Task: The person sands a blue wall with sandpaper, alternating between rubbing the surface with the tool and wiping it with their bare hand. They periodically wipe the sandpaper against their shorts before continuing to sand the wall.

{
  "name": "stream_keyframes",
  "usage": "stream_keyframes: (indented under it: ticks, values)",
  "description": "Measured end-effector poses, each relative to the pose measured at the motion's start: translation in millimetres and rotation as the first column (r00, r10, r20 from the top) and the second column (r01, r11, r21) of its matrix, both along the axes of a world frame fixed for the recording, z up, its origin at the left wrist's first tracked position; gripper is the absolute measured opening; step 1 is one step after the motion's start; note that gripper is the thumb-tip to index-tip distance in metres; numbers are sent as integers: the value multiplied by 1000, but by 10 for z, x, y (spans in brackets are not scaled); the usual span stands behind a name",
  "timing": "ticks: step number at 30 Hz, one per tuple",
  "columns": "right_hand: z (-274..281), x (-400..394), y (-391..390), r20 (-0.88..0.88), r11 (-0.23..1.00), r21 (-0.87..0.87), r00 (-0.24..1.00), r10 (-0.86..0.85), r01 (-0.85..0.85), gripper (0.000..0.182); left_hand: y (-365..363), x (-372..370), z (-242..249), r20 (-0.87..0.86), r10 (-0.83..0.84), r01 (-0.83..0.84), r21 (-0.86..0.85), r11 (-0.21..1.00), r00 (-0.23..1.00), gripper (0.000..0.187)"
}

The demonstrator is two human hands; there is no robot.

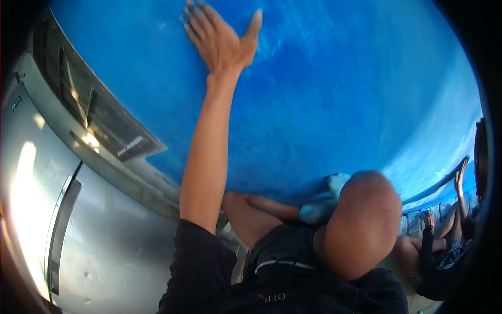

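Observation:
My left hand [220,44] lies flat on a large smooth blue surface [324,115], fingers and thumb spread and nothing held. Its fingertips look pale, and lighter smeary streaks show on the blue beside the thumb. My bare left forearm reaches up to it from a black sleeve. Below, my bent knee [361,225] rises close to the camera, and feet in pale turquoise socks [312,212] rest near the lower edge of the blue surface. My right hand is out of sight.
On the left stands a silver metal door [115,235] with a long handle, like a refrigerator's. A dark framed opening [99,110] borders the blue surface there. At far right another person [444,251] in dark clothes sits with one hand raised toward the blue surface.

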State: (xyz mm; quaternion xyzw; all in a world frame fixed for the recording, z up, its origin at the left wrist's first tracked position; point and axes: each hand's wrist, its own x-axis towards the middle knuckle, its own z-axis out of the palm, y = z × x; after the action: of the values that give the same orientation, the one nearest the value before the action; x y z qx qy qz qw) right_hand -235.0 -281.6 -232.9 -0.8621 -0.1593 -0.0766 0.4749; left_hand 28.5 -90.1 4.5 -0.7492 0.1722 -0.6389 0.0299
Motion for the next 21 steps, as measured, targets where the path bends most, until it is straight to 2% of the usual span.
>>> stream_keyframes:
  ticks: [1, 2, 4, 7, 10, 14, 16, 18, 21]
  values:
    - [38, -15, 55, 142, 947, -212, 966, -215, 242, 43, 25, -10, -16, -2, 46, -46, -64, 997, 999, 116]
    - [13, -33, 78, 121, 952, -220, 975, -189, 212, 43, 81, -23, -154, -24, 72, -73, -65, 995, 997, 116]
    - [-48, -62, 124, 140, 944, -286, 982, -128, 164, 39, 93, -19, -420, 51, -119, 113, 102, 988, 992, 123]
    - [-42, 66, 137, 250, 918, -339, 961, -122, 205, 35, 163, -66, -927, -25, -27, 31, 183, 983, 999, 124]
    - [-55, 78, 53, 322, 936, -188, 919, -227, 297, 34, 178, 2, -721, 6, -46, 45, 139, 989, 999, 125]
    - [-12, 76, 80, 252, 931, -286, 955, -157, 228, 33, 12, -82, -924, -16, -65, 65, 4, 998, 998, 123]
    - [-39, 108, 123, 273, 927, -297, 951, -147, 229, 33, 21, -45, -1039, 4, -12, 12, 96, 995, 1000, 124]
    - [-12, 145, 119, 288, 927, -287, 945, -156, 240, 33, -8, 18, -716, 51, -57, 52, 95, 994, 997, 124]
    - [28, 157, 98, 277, 925, -295, 948, -158, 241, 33, -47, 45, -659, 31, -85, 85, 20, 996, 996, 124]
